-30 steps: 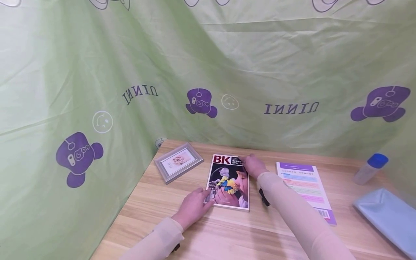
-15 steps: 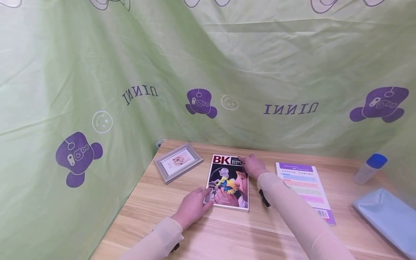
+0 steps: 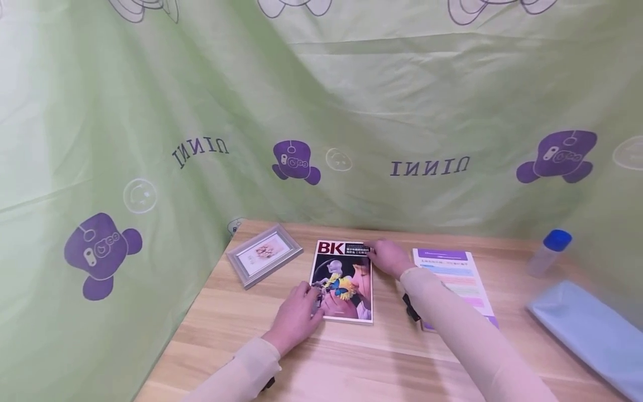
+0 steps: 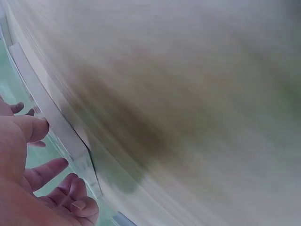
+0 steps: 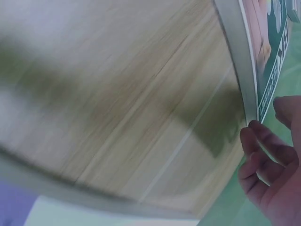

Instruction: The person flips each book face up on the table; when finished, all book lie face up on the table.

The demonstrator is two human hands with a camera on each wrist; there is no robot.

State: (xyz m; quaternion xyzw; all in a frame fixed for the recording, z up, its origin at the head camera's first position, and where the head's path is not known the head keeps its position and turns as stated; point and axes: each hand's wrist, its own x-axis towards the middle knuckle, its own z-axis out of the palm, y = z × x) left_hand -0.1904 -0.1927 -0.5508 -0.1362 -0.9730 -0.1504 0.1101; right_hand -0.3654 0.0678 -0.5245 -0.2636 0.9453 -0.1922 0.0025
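one rectangular, white-edged paperback book (image 3: 346, 304) lies face up between the hands on a pale, wood-grained table (image 3: 351, 363); its dark glossy cover carries large red letters "bk", a blue butterfly and yellow petals. at the book's near left corner, the bare left hand (image 3: 293, 318) grips with the thumb along the near edge and the fingers bent about the left side. at the book's far right corner, the bare right hand (image 3: 389, 257) pinches with curled fingers, their tips against the corner in the right wrist view.

to the left of the book, near but not touching, a silver-grey rectangular picture frame (image 3: 265, 252) with a pink flower print lies at a slant. to the book's right, a white and purple printed book (image 3: 447, 262) lies partly hidden under the cream right sleeve (image 3: 472, 346). well to the right of the paperback stand a translucent bottle with a blue cap (image 3: 547, 258) and, nearer the person, a flat pale blue pouch (image 3: 588, 332). behind the paperback, beyond the table, hangs a light green cloth curtain (image 3: 372, 100) printed with purple bear-like figures and mirrored letters.
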